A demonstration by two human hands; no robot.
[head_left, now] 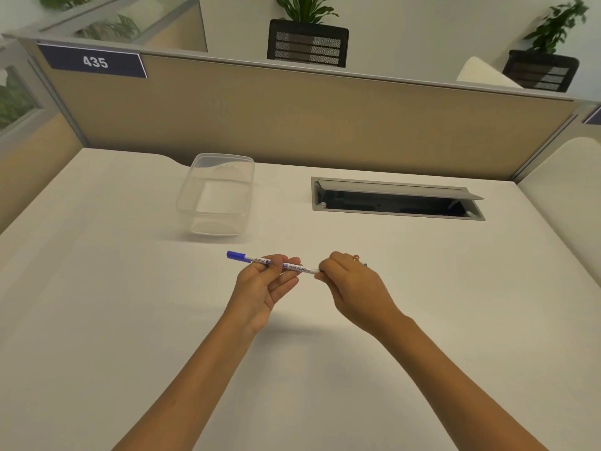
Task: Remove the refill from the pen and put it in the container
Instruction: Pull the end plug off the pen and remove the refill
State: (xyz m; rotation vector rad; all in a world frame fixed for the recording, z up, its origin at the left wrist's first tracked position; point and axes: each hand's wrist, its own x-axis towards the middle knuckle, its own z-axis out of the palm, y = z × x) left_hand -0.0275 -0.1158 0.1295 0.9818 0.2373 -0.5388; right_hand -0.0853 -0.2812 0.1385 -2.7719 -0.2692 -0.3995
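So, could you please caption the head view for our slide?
Left hand and right hand hold a blue-capped pen above the desk, before an empty clear container.

Pen (pixel 294 267) gripped by both hands, container (pixel 217 193) beyond

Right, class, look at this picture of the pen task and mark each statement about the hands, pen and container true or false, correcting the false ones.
1. Both hands hold the pen above the desk. True: the left hand grips the barrel and the right hand closes on one end.
2. The container has a refill in it. False: it is empty.
3. The pen's blue cap points to the person's left. True.
4. The container lies to the right of the cable hatch. False: it lies to its left.
5. The container has its lid on. False: it is open on top.
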